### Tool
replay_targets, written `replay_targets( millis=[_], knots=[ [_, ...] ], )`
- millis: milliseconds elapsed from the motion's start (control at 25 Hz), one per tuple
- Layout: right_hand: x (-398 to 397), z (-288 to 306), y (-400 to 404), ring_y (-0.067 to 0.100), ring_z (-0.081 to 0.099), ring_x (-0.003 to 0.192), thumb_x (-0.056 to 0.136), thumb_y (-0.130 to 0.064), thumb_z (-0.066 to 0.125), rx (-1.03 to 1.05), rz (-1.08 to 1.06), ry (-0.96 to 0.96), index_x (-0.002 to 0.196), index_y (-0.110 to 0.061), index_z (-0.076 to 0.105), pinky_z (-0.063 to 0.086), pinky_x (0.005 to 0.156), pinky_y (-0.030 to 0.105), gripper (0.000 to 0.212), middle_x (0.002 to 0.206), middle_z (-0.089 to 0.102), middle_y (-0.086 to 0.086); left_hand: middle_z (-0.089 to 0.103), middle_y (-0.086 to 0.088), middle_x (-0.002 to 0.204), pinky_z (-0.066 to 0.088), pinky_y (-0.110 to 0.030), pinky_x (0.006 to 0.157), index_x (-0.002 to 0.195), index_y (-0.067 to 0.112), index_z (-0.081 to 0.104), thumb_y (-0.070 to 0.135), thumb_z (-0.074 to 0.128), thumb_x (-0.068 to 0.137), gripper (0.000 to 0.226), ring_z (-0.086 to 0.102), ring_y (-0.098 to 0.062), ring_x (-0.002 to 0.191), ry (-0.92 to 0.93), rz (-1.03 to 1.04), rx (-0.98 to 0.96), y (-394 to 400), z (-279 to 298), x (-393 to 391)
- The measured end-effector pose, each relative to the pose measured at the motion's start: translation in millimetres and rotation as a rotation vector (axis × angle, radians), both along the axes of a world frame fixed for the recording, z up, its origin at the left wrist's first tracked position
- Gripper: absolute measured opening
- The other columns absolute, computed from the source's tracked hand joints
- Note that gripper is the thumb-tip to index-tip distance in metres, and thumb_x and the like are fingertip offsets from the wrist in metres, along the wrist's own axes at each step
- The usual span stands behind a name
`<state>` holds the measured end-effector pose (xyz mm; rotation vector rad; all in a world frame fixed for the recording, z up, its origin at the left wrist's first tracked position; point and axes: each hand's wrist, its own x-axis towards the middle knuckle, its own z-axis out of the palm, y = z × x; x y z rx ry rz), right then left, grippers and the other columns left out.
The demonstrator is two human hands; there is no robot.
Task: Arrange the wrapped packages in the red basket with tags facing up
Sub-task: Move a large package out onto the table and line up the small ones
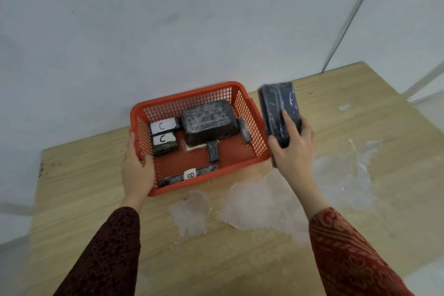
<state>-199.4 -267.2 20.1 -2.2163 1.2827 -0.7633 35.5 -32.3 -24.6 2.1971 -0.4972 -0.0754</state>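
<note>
Left hand (137,168): closed over the near-left corner of the basket (189,91), thumb on the outside of the left wall, fingers curled over the rim to the inside.

The basket, red and latticed, sits on the desk (79,202) against the wall. Contents, left to right:

- Two small parcels at the basket's left wall, one behind the other and touching. Rear parcel (164,125) and front parcel (165,143) each show a white tag marked "C", facing up.
- A long thin parcel (189,175) lies along the basket's near wall, its white tag marked "B" facing up.
- A large block (209,121) in dark film occupies the basket's rear centre. No tag shows on its top face. A pale slip shows just under its near edge.
- A small dark parcel (213,150) lies just in front of the block, tag not visible.
- A slim parcel (243,128) sits between the block and the basket's right wall, tag not visible.

Right hand (292,149): gripping a dark flat package (280,110) by its lower end, just outside the basket's right wall, held off the desk and tilted nearly upright. The face shown carries no tag.

Crumpled clear film (259,204) lies on the desk in front of and to the right of the basket.
</note>
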Motion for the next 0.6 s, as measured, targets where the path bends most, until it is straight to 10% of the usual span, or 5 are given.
replay_targets(
  millis=[320,600],
  knots=[
    [-48,-68,11,0.041,0.022,0.136,0.09,-0.037,0.055,0.335,-0.149,0.42,0.142,-0.026,0.035,0.022,0.109,0.053,0.057,0.155,0.018,0.018,0.042,-0.006,0.147,0.037,-0.043,0.107,0.148,0.026,0.024,0.008,0.043,0.093,0.06,0.045,-0.026,0.128,0.034,0.017,-0.015,2,1,-2],
    [9,-15,15,0.033,0.032,0.133,0.089,-0.008,0.056,-0.038,0.181,-0.032,0.125,-0.008,0.052,0.031,0.105,0.04,0.036,0.144,0.037,0.019,0.045,-0.006,0.145,0.037,-0.036,0.105,0.147,0.026,0.025,0.008,0.044,0.093,0.06,0.048,-0.025,0.125,0.034,0.029,-0.03,3,1,0]
  ],
)
